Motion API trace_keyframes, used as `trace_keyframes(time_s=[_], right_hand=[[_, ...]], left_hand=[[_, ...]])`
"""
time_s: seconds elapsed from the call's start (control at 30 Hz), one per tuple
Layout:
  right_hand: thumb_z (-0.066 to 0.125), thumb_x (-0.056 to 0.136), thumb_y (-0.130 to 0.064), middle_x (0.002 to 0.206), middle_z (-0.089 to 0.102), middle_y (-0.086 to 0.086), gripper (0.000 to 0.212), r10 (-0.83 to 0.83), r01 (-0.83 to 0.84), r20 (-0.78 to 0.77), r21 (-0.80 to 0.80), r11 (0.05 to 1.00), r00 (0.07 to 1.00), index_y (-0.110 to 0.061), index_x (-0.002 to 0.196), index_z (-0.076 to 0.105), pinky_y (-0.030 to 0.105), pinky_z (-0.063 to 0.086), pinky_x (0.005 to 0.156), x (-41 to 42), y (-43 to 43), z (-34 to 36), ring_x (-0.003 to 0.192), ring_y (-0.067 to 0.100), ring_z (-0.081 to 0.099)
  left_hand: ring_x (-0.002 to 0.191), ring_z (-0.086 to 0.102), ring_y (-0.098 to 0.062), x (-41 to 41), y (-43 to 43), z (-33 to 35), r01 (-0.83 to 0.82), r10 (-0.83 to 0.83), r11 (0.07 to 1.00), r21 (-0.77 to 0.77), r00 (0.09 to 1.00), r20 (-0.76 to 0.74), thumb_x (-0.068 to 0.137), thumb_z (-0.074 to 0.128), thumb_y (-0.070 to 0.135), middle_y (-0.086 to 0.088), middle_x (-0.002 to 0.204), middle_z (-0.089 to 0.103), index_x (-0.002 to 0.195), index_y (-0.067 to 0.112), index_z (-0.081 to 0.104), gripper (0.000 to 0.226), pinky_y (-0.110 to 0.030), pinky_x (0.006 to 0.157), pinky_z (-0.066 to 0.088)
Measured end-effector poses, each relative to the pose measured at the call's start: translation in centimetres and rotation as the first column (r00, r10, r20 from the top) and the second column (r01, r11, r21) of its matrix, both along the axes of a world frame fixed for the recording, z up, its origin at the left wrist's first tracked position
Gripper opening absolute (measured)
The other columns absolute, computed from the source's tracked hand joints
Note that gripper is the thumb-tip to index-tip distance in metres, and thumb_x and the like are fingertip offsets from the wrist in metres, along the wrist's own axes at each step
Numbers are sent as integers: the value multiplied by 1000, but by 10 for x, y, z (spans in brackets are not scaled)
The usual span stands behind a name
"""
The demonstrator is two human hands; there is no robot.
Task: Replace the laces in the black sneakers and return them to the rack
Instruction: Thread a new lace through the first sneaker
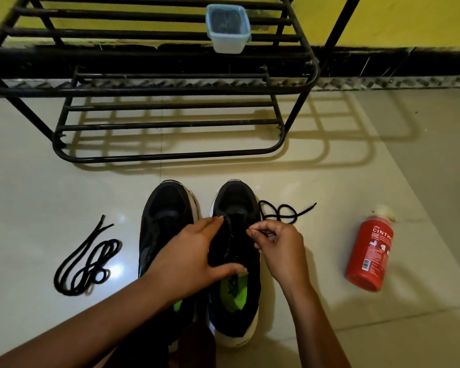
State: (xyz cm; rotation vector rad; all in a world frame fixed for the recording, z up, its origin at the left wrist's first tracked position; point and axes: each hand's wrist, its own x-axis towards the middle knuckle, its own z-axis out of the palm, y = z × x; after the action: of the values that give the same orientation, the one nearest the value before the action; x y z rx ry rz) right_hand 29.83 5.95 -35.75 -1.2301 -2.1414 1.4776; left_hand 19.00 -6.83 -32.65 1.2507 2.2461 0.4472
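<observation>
Two black sneakers with white soles and green insoles stand side by side on the floor, toes toward the rack: the left one (pixel 165 211) and the right one (pixel 238 203). My left hand (pixel 194 256) grips the right sneaker's tongue area, thumb at the opening. My right hand (pixel 279 248) pinches the end of a black lace (pixel 284 212) just over the eyelets; the rest of that lace lies looped on the floor right of the shoe. A second black lace (pixel 88 264) lies coiled on the floor to the left.
A black metal shoe rack (pixel 170 88) stands against the yellow wall ahead, with a clear lidded plastic box (pixel 227 27) on its upper shelf. A red bottle (pixel 369 251) lies on the tiled floor to the right.
</observation>
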Motion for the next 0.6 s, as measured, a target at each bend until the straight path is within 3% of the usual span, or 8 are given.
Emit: trace_keyframes(time_s=[0.1,0.27,0.37,0.5,0.6], right_hand=[[66,84,-10,67,65,-14,15,-66,66,-64,2,998,996,-22,75,66,8,43,58,-11,-6,-4,61,-5,59],[64,80,-9,60,57,-15,13,-2,2,4,179,984,1000,-19,72,67,9,40,55,-31,-12,-9,55,-2,55],[63,81,-11,64,59,-10,10,25,-41,65,251,967,998,-17,75,69,19,43,56,-35,-13,-11,56,1,52],[63,85,-12,71,62,-15,11,-43,43,-5,46,998,999,-19,80,70,6,43,59,-38,-15,-12,68,-4,58],[62,86,-9,73,65,-9,18,-96,96,6,-165,982,995,-19,73,68,18,50,70,-43,-14,-10,72,5,62]], left_hand=[[135,26,-12,1,3,-9,45,-48,996,-74,998,-33,77,56,63,6,149,16,149,21,7,97,-25,109,32],[126,37,-15,-3,7,-18,-35,35,999,-1,993,114,81,59,30,3,141,18,148,19,15,81,-24,97,43],[126,36,-18,-3,7,-22,-59,57,998,13,987,148,81,58,22,3,140,17,148,16,15,80,-23,99,40],[127,35,-19,-3,8,-23,-57,53,998,18,985,162,80,58,21,1,138,20,148,16,16,80,-27,102,39],[123,40,-19,-4,7,-24,-67,61,997,27,980,191,79,59,21,1,135,25,148,17,17,81,-29,101,41]])
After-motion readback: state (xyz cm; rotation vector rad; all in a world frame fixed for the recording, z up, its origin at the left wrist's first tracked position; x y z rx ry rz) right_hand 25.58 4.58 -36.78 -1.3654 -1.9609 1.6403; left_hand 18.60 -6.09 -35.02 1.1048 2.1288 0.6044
